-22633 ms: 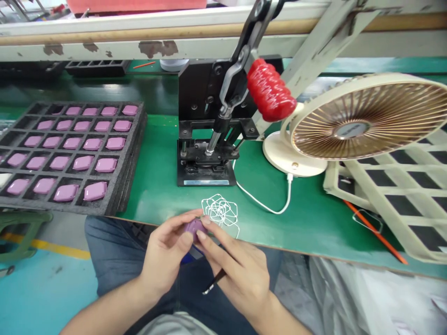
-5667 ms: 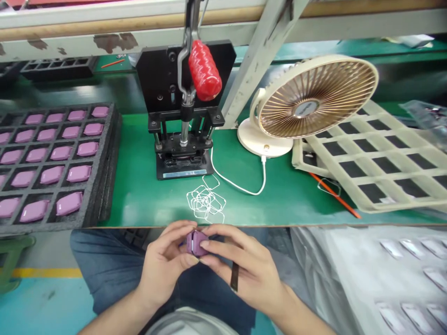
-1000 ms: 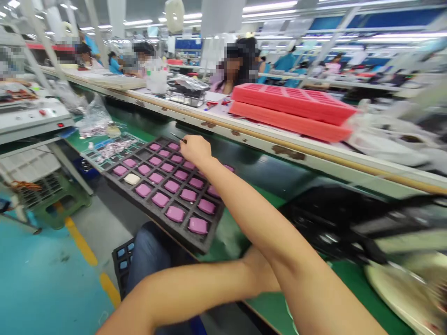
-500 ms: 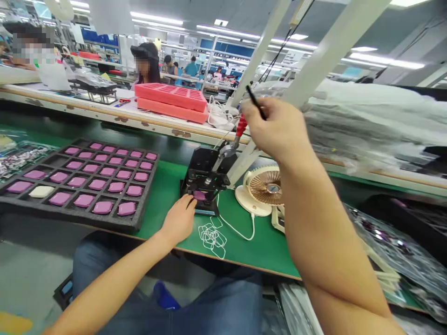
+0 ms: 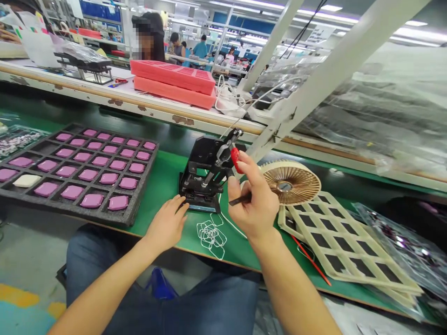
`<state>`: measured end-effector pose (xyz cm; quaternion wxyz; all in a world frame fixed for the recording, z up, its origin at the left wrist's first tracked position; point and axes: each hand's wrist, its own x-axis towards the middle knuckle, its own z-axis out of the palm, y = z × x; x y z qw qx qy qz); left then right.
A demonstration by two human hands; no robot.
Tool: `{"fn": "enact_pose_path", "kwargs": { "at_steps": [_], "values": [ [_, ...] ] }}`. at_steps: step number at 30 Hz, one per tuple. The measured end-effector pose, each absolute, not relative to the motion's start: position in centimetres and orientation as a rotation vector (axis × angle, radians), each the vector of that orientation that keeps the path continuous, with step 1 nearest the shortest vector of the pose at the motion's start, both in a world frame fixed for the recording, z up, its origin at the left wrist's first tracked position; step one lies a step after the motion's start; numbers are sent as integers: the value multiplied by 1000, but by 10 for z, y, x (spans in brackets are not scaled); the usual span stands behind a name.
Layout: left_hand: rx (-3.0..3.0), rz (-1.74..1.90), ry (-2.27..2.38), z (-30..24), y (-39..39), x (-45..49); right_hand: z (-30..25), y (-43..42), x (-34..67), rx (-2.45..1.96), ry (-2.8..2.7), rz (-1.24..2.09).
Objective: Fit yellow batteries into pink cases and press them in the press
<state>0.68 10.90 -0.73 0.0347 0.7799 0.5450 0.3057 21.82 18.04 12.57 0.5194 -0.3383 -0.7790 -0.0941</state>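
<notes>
A black clamp press (image 5: 206,172) with a red-handled lever (image 5: 236,160) stands on the green bench. Its upper plate sits low over the base, and no purple piece shows inside. My left hand (image 5: 166,225) lies at the left front corner of the press, fingers stretched out, fingertips touching the base's edge. With extended fingers, my right hand (image 5: 256,200) touches the red handle from the right. A thin black stick (image 5: 240,199) is gripped in that hand between thumb and curled fingers; its kind cannot be made out.
Left of the press lies a black foam tray (image 5: 134,204) of purple pieces and one cream piece (image 5: 27,181). Thin white rings (image 5: 211,237) lie in front. To the right are a fan (image 5: 291,184) and cream trays (image 5: 352,232). Red foam trays (image 5: 174,83) rest on the shelf; a slanted white post (image 5: 310,93) rises nearby.
My right hand has come down toward me with the red handle swung low. The press plate has dropped, hiding the purple piece seen earlier. My left hand has drawn slightly left.
</notes>
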Motion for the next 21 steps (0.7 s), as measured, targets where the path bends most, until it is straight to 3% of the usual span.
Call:
{"fn": "enact_pose_path", "kwargs": {
  "at_steps": [8,21],
  "values": [
    [2407,939,1650,-13,112,5,65,152,305,-1544,-1981,108],
    [2439,938,1647,-11,106,6,12,125,409,-2089,-1849,44]
  ]
}}
